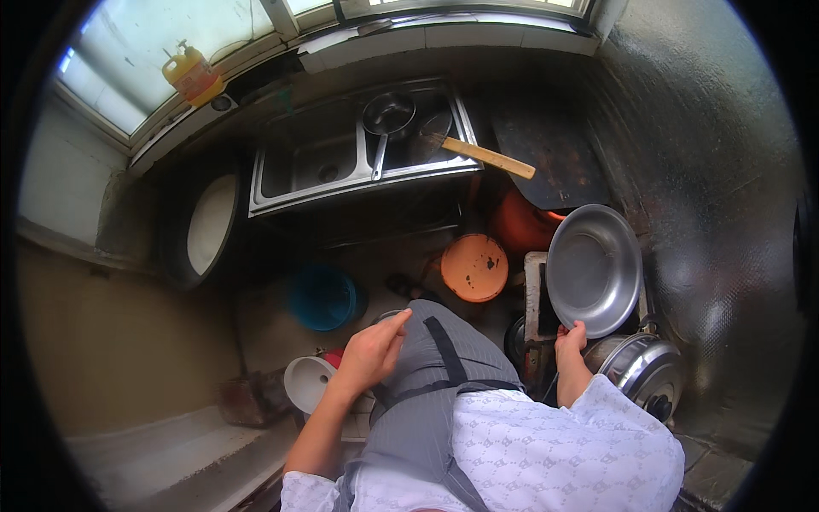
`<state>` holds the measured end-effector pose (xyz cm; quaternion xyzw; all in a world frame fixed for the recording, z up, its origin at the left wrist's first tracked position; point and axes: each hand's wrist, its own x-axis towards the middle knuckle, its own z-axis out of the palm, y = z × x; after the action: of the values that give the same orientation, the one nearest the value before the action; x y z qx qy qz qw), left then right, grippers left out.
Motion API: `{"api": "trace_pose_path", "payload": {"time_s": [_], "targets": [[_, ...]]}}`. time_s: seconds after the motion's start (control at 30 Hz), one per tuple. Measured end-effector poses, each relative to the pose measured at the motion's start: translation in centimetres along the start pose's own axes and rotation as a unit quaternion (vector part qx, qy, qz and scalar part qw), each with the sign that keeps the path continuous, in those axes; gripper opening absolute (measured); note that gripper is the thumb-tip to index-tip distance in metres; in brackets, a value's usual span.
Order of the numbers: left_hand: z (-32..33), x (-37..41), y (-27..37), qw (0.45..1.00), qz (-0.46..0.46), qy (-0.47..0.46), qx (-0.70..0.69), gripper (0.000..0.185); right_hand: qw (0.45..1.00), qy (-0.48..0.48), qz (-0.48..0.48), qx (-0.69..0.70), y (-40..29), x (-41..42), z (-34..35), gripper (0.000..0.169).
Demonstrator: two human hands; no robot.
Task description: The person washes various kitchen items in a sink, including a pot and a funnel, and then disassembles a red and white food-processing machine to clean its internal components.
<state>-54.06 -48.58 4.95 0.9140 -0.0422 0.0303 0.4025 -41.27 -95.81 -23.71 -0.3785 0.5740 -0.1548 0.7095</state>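
Observation:
My right hand (pixel 569 339) grips the near rim of a wide, shallow stainless-steel bowl (pixel 592 272). The bowl tilts with its bare inside facing up, over a worn stand at the right. In front of my lap my left hand (pixel 374 349) hovers with fingers extended, and nothing shows in it. Ahead is a double-basin steel sink (pixel 307 198). A frying pan (pixel 389 114) lies in its right basin, handle over the front edge. Beside the pan a wooden-handled brush or scrubber (pixel 489 157) reaches over the sink's right edge.
A lidded steel pot (pixel 646 377) stands by my right arm. On the floor are an orange round stool (pixel 475 267) and a blue bucket (pixel 323 297). A large dark wok or basin (pixel 169 237) is at the left. A yellow jug (pixel 195 77) stands on the windowsill.

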Motion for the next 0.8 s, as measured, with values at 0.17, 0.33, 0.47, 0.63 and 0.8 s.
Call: {"api": "trace_pose_path", "payload": {"time_s": [0.17,0.33,0.47,0.63,0.8], "targets": [[0.2,-1.5,-1.0,0.999,-0.011,0.021,0.031,0.044,0.991,-0.117,-0.05,-0.037,-1.5,-4.7,3.3,0.028],[1.1,-0.7,-2.2,0.999,-0.038,0.022,-0.004,0.043,0.912,-0.324,-0.191,-0.162,-3.7,-5.7,12.0,0.019],[0.1,-0.6,-3.4,0.992,-0.116,0.03,-0.023,0.041,0.822,-0.462,-0.2,-0.267,-1.2,-16.9,23.4,0.021],[-2.1,-0.9,-8.4,0.971,-0.218,0.094,-0.032,0.044,0.707,-0.535,-0.114,-0.448,4.9,-32.8,35.9,0.031],[-8.0,3.1,-11.7,0.955,-0.279,0.1,-0.018,0.042,0.651,-0.577,0.004,-0.494,15.0,-39.4,45.6,0.023]]}}
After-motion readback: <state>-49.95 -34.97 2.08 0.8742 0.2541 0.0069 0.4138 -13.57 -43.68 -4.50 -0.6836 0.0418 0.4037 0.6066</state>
